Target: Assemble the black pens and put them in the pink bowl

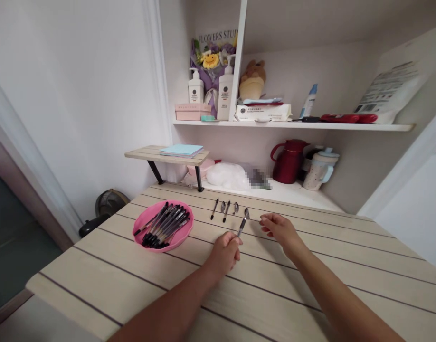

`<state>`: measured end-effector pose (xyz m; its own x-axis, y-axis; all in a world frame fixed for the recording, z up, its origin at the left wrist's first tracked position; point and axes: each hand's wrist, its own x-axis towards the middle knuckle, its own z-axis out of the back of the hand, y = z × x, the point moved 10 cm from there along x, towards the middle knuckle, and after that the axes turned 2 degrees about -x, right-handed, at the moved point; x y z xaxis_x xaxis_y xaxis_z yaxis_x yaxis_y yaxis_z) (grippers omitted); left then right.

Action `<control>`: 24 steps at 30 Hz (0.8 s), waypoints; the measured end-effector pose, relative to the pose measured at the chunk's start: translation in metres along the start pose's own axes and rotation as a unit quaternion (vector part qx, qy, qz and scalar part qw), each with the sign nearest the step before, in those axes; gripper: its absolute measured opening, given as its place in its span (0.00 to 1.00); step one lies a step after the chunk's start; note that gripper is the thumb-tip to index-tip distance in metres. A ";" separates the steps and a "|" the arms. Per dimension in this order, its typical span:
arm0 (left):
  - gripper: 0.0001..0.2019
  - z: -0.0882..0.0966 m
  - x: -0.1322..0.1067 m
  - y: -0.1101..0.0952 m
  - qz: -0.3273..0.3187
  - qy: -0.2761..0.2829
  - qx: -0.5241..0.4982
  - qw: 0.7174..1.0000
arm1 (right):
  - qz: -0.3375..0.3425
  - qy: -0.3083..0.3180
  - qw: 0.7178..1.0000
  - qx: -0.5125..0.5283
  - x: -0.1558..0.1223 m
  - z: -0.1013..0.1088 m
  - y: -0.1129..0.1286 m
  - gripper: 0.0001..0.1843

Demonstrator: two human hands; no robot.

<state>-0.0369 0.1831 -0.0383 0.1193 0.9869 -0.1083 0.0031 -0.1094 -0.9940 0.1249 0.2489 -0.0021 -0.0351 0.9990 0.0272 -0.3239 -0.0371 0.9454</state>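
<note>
My left hand (pixel 223 254) is closed around the lower part of a pen (pixel 242 228), which points up and away from me. A small, dark, shiny piece shows at the pen's far end; I cannot make out its kind. To the right, my right hand (pixel 280 229) hovers apart from the pen, fingers loosely bent and slightly apart, with nothing visible in them. Beyond the hands lie two dark pens, a left one (pixel 214 209) and a right one (pixel 227 211), alternating with two small dark oval pieces (pixel 236 207). On the left, a pink bowl (pixel 189 227) holds many black-and-clear pens (pixel 166 225).
A small raised stand (pixel 143 154) bearing blue paper sheets (pixel 182 150) is at the table's back left. Behind the slatted table (pixel 107 285) are a white plastic bag (pixel 227 175), a red jug (pixel 289 161) and a pale cup (pixel 319 171). Bottles and boxes line the shelf (pixel 310 125) above.
</note>
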 end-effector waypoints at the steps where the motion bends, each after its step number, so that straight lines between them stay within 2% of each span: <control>1: 0.09 0.002 0.001 0.002 0.006 -0.009 -0.020 1.000 | -0.005 -0.033 0.998 -0.057 0.012 0.004 0.000 0.14; 3: 0.10 0.004 0.004 0.003 0.006 -0.017 -0.046 0.999 | -0.008 -0.067 0.990 -0.123 0.036 0.002 0.002 0.12; 7: 0.09 0.005 0.011 0.010 0.002 -0.014 -0.058 0.998 | -0.008 -0.102 0.977 -0.186 0.071 -0.017 0.008 0.14; 9: 0.09 0.005 0.015 0.015 0.005 -0.011 -0.052 0.999 | -0.016 -0.107 0.975 -0.194 0.078 -0.026 0.005 0.14; 12: 0.08 0.005 0.017 0.018 0.003 -0.005 -0.032 0.999 | -0.024 -0.100 0.980 -0.172 0.079 -0.029 -0.003 0.09; 16: 0.07 0.002 0.010 0.009 -0.015 0.000 0.019 1.000 | -0.033 -0.066 0.994 -0.084 0.063 -0.016 -0.018 0.09; 20: 0.07 -0.006 -0.001 -0.007 -0.051 0.003 0.091 0.995 | -0.028 -0.036 0.999 0.030 0.027 0.003 -0.026 0.13; 22: 0.07 -0.011 -0.006 -0.013 -0.064 0.016 0.118 0.991 | -0.021 -0.035 0.994 0.097 0.007 0.010 -0.028 0.13; 24: 0.07 -0.016 -0.010 -0.016 -0.070 0.028 0.137 0.988 | -0.026 -0.040 0.977 0.207 -0.010 0.012 -0.033 0.15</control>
<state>-0.0223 0.1731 -0.0207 0.1916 0.9812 0.0234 -0.2436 0.0706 -0.9673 0.1476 0.2400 -0.0291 0.0502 0.9986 -0.0144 0.0869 0.0100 0.9962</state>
